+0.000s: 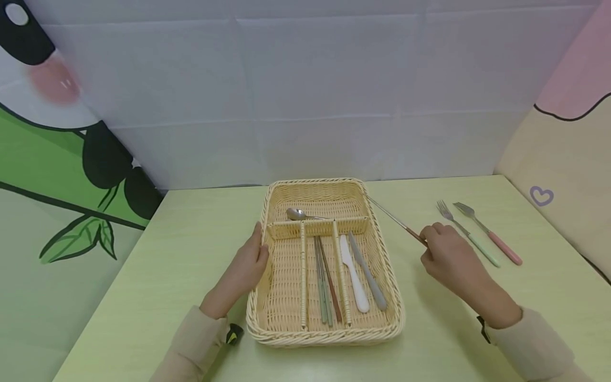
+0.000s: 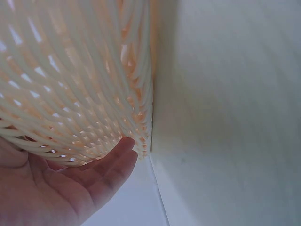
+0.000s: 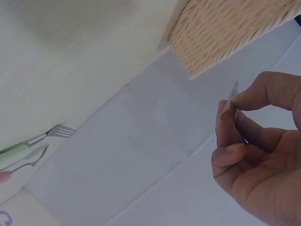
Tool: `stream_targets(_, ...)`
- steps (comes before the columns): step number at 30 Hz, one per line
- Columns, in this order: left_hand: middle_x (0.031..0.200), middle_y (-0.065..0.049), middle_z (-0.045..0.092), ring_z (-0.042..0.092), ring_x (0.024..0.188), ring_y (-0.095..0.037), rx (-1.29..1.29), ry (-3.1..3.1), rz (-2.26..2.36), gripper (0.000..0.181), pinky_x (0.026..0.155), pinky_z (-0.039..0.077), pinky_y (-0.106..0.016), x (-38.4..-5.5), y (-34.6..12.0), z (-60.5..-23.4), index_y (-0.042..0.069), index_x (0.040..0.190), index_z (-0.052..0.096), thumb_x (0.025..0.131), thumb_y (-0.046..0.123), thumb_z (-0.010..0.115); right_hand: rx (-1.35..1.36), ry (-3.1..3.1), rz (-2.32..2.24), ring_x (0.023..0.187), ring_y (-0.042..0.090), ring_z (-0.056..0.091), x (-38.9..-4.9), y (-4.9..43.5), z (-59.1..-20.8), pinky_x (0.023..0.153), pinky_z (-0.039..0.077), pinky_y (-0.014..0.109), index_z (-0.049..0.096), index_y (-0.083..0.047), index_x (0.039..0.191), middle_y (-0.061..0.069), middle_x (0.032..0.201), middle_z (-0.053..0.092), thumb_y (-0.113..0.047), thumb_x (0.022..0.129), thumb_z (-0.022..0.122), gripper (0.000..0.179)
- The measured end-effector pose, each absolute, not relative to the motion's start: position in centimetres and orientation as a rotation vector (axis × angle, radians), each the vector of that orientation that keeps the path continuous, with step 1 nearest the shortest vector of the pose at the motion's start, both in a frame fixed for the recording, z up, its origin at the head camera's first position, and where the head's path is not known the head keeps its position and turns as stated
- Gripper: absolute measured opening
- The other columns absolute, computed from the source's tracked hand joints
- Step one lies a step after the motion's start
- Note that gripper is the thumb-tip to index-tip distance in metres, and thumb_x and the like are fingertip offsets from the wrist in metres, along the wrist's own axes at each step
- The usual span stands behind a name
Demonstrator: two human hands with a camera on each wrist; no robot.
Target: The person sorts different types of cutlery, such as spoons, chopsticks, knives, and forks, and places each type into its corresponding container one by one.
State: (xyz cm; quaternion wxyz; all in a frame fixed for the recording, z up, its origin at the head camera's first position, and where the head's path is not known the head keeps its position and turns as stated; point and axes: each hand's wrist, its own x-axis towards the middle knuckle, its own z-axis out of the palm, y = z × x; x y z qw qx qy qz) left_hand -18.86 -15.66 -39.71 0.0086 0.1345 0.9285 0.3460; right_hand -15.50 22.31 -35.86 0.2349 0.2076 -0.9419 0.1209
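Note:
A woven basket (image 1: pixel 258 335) with compartments stands on the table. My left hand (image 1: pixel 243 262) holds its left side, the fingers (image 2: pixel 110 172) along the outer weave and the thumb at the rim. In my right hand (image 1: pixel 451 260), thumb and fingers pinch a chopstick (image 1: pixel 389 213) with a metal shaft and reddish-brown end; its tip points toward the basket's back right corner. Green chopsticks (image 1: pixel 324 297) and a brown chopstick (image 1: pixel 332 289) lie in the middle front compartment. Beside them, in the right one, are a white knife (image 1: pixel 355 281) and a grey knife (image 1: pixel 369 276). A spoon (image 1: pixel 297 214) lies in the back compartment.
Right of the basket, a green-handled fork (image 1: pixel 470 236) and a pink-handled fork (image 1: pixel 491 233) lie on the table (image 1: pixel 191 228), near the right hand. A pale cloth backdrop (image 1: pixel 310 95) rises behind the table, with printed panels at both sides.

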Motion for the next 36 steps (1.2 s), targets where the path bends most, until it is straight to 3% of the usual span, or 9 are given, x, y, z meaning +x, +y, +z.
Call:
stream_targets(3,0.142,-0.034,0.024,0.034,0.055,-0.015,0.433,2.912,1.077,0.059,0.071,0.039,-0.036,-18.9,-15.6,-39.7,-0.008,0.143,-0.003,0.099,0.013,0.030,0.613,-2.535,0.311,0.062,0.020,0.046,-15.2,21.6,-35.8,0.050,0.038,0.027,0.058,0.003,0.079,0.007,0.068,0.051,0.011,0.063,0.053,0.019)
stream_targets(5,0.139,-0.034,0.028,0.036,0.055,-0.017,0.427,2.911,1.083,0.059,0.070,0.040,-0.037,-18.9,-15.6,-39.7,-0.007,0.143,-0.003,0.099,0.013,0.030,0.639,-2.510,0.295,0.062,0.020,0.045,-15.1,21.2,-35.7,0.049,0.038,0.026,0.058,0.003,0.078,0.006,0.068,0.051,0.012,0.062,0.053,0.019)
stream_targets(7,0.144,-0.033,0.022,0.047,0.067,-0.024,0.435,2.920,1.085,0.059,0.078,0.040,-0.039,-18.9,-15.6,-39.7,-0.008,0.143,-0.002,0.098,0.012,0.031,0.664,-2.498,0.288,0.062,0.019,0.045,-15.0,20.8,-35.6,0.050,0.039,0.026,0.058,0.003,0.079,0.006,0.068,0.052,0.012,0.062,0.053,0.020)
stream_targets(9,0.146,-0.031,0.018,0.054,0.095,-0.035,0.445,2.925,1.092,0.060,0.089,0.041,-0.044,-18.9,-15.6,-39.7,-0.009,0.143,-0.002,0.098,0.012,0.031,0.682,-2.492,0.286,0.063,0.019,0.046,-14.9,20.4,-35.6,0.050,0.040,0.026,0.058,0.003,0.079,0.006,0.069,0.052,0.012,0.062,0.053,0.020)
stream_targets(11,0.148,-0.030,0.013,0.039,0.123,-0.040,0.457,2.932,1.097,0.060,0.100,0.035,-0.049,-18.9,-15.6,-39.8,-0.010,0.143,-0.002,0.098,0.012,0.032,0.700,-2.488,0.285,0.065,0.019,0.046,-14.7,20.0,-35.6,0.050,0.041,0.026,0.058,0.003,0.079,0.006,0.069,0.052,0.013,0.062,0.053,0.021)
stream_targets(13,0.148,-0.029,0.013,0.026,0.133,-0.039,0.462,2.935,1.099,0.060,0.105,0.030,-0.051,-19.0,-15.7,-39.8,-0.010,0.143,-0.002,0.098,0.012,0.032,0.715,-2.491,0.285,0.066,0.019,0.047,-14.5,19.7,-35.5,0.051,0.042,0.026,0.058,0.003,0.079,0.006,0.070,0.052,0.013,0.062,0.053,0.021)
stream_targets(16,0.148,-0.029,0.013,0.021,0.135,-0.038,0.465,2.938,1.098,0.060,0.106,0.028,-0.052,-19.0,-15.7,-39.8,-0.010,0.142,-0.002,0.098,0.012,0.032,0.730,-2.503,0.273,0.067,0.020,0.047,-14.3,19.0,-35.4,0.051,0.043,0.026,0.058,0.002,0.080,0.006,0.071,0.052,0.013,0.062,0.054,0.021)
stream_targets(29,0.147,-0.029,0.014,0.030,0.132,-0.037,0.457,2.940,1.086,0.060,0.102,0.033,-0.051,-18.9,-15.7,-39.9,-0.010,0.143,-0.001,0.098,0.012,0.033,0.792,-2.518,0.220,0.068,0.016,0.046,-13.7,16.6,-35.3,0.052,0.043,0.022,0.060,0.000,0.077,0.004,0.072,0.052,0.013,0.062,0.059,0.021)
stream_targets(36,0.148,-0.029,0.015,0.021,0.135,-0.037,0.465,2.943,1.084,0.061,0.105,0.028,-0.051,-18.9,-15.7,-39.8,-0.010,0.143,-0.002,0.098,0.012,0.033,0.796,-2.554,0.205,0.067,0.014,0.040,-13.5,15.6,-35.1,0.052,0.040,0.019,0.060,-0.001,0.075,0.002,0.071,0.050,0.012,0.061,0.061,0.019)
